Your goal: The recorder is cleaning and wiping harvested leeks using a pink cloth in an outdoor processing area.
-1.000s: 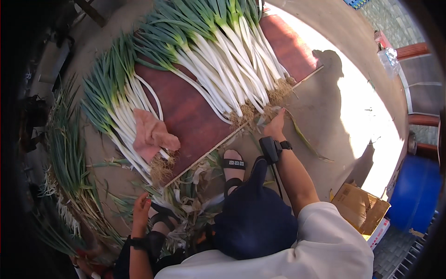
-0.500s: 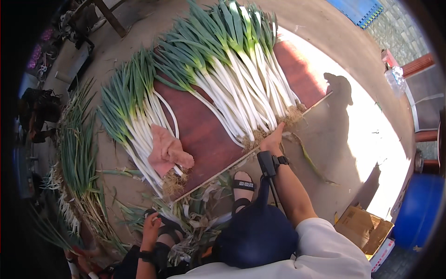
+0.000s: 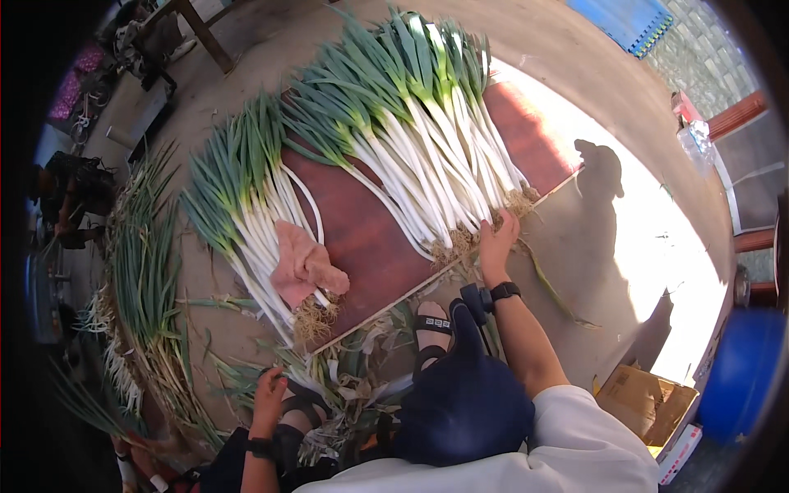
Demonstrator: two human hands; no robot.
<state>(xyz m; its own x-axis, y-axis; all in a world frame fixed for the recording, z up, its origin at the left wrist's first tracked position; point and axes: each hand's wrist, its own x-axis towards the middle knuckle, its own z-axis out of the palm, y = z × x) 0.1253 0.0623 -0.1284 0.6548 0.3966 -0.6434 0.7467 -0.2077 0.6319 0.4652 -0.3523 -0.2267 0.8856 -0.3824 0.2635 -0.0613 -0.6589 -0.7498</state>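
Observation:
My right hand point(image 3: 498, 251) reaches to the root ends of a large pile of long green onions point(image 3: 436, 156), its fingertips touching the brown roots with thumb and fingers apart. The onions lie side by side on a dark red board point(image 3: 362, 267), white stalks toward me and green leaves away. My left hand point(image 3: 269, 403) hangs by my leg, fingers loosely bent and holding nothing. Ahead of it is a smaller onion bundle point(image 3: 246, 205) with a pink cloth point(image 3: 302, 264) draped over its stalks.
Uncleaned onions point(image 3: 144, 271) lie heaped at the left; another person's hand point(image 3: 140, 464) shows below them. Stripped leaves point(image 3: 353, 390) litter the ground by my sandalled foot point(image 3: 431, 324). At the right stand a cardboard box point(image 3: 645, 403) and a blue barrel point(image 3: 744, 374).
My right hand has shifted slightly at the root ends, its back turning up and its fingers coming into view. My left hand has risen a little.

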